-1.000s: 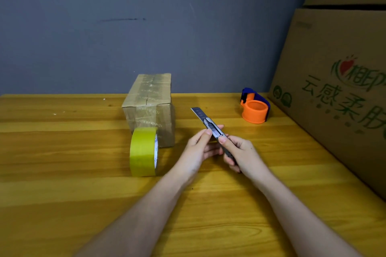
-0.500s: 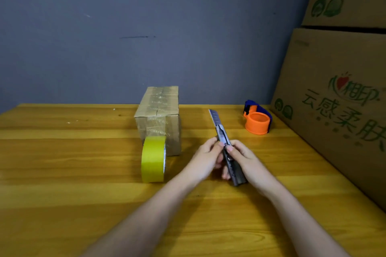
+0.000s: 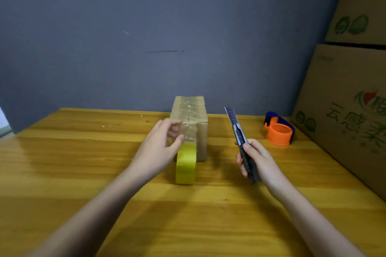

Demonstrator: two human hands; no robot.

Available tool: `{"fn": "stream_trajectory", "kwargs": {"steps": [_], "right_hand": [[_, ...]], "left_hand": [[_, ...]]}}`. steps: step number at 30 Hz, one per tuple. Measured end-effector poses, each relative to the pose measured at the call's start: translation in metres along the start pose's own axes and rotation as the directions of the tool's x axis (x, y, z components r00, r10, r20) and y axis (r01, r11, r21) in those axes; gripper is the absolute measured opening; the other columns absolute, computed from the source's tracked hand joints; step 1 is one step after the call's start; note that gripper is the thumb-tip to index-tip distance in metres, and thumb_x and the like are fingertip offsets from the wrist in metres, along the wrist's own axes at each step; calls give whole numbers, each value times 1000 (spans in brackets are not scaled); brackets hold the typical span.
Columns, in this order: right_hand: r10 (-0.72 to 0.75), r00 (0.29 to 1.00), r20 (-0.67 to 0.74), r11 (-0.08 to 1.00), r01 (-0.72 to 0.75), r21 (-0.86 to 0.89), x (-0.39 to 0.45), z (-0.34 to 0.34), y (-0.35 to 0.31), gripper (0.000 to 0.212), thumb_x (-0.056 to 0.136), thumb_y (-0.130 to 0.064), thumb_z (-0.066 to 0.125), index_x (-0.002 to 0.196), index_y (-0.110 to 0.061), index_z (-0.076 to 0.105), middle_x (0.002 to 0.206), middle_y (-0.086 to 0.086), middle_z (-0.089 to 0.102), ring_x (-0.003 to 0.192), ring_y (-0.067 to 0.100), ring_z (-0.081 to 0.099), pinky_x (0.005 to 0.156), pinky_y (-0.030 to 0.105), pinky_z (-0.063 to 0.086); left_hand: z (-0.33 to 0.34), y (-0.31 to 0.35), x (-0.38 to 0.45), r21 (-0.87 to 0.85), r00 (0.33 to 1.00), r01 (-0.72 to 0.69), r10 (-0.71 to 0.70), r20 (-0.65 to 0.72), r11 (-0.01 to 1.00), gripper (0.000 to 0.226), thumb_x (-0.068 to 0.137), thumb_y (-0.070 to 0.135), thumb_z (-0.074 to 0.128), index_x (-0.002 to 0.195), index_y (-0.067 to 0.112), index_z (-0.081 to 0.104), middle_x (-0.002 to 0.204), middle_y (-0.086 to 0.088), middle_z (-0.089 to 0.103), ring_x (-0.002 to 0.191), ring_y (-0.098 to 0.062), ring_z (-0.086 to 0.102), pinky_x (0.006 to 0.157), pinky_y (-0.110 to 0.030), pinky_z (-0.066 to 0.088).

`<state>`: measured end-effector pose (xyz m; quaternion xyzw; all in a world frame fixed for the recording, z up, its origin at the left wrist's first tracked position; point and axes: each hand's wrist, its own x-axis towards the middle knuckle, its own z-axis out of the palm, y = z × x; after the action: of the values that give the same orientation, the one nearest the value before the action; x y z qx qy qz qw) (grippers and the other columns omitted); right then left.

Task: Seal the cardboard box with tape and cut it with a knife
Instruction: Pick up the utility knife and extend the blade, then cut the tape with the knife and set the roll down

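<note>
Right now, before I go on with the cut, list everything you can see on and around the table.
small brown cardboard box: one, taped top, table centre-back
yellow tape roll: one, on edge, against the box front
silver-and-black utility knife: one, blade extended, pointing up and away
orange-and-blue tape dispenser: one, back right
large printed cardboard cartons: two, stacked, right edge
wooden table: one, yellow-brown
grey wall: behind
left hand: raised before the box, fingers loosely curled
right hand: grips the knife handle

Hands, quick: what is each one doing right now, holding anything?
Left hand: open, fingers loosely curled, holding nothing, in front of the small taped cardboard box.
Right hand: grips the black utility knife, blade extended.
</note>
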<state>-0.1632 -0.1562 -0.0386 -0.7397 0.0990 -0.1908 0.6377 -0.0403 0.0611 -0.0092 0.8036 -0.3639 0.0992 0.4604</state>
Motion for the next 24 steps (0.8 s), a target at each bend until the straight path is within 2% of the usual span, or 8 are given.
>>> {"fn": "stream_trajectory", "kwargs": {"steps": [3,7,9,11,14,17,21,24], "right_hand": [[-20,999,31,996,22,-89,0,13,-12,13,99,-17,40,96,-10,50,67,8,58,39,18,46,42,26,39],[-15,993,114,971,41,-237,1,25,-25,15,98,-19,43,105,-9,51,70,3,62,42,18,52,44,25,43],[-27,991,128,934,71,-351,0,28,-31,13,98,-22,44,105,-15,53,73,1,65,50,19,57,48,26,46],[-62,990,127,882,114,-458,-1,28,-36,12,97,-24,45,104,-19,53,77,1,67,54,18,59,53,28,49],[-91,987,135,795,154,-587,2,23,-43,8,95,-28,47,101,-27,54,79,0,69,56,19,64,60,34,53],[-116,977,181,606,214,-766,3,17,-49,8,94,-38,46,100,-37,50,77,-10,69,56,9,64,62,37,55],[-180,948,263,212,299,-931,-2,19,-58,19,95,-47,38,111,-38,43,87,-13,65,70,10,63,58,32,52],[-220,901,374,-15,380,-925,-5,23,-59,28,96,-47,30,117,-32,40,96,-10,63,76,14,63,55,27,46]], "left_hand": [[-4,-19,-1,-1,974,158,-156,162,987,67,87,33,60,142,40,23,92,8,60,87,-14,63,86,-37,49],[-3,-21,-4,-282,931,254,-155,330,925,83,87,31,62,143,52,4,103,-3,66,79,-6,61,87,-39,49],[4,-17,-3,-340,920,268,-135,367,901,84,88,27,62,144,50,4,143,-7,46,94,-5,58,89,-31,44],[11,-17,-3,-404,919,263,-100,382,876,87,86,23,65,144,49,5,158,6,16,126,-7,43,106,-24,30],[19,-24,-4,-489,917,278,-76,392,827,93,78,26,72,140,57,9,150,-11,36,127,-16,51,114,-39,31],[24,-29,-5,-514,928,280,-91,361,811,96,78,19,73,140,55,10,134,-18,54,106,-21,67,103,-38,46],[28,-27,-5,-501,943,263,-112,312,824,97,65,37,79,134,63,16,151,6,34,119,-25,57,109,-43,39],[30,-28,-6,-515,947,254,-103,304,819,96,75,21,77,142,51,14,141,27,33,112,4,56,96,-14,42]]}}
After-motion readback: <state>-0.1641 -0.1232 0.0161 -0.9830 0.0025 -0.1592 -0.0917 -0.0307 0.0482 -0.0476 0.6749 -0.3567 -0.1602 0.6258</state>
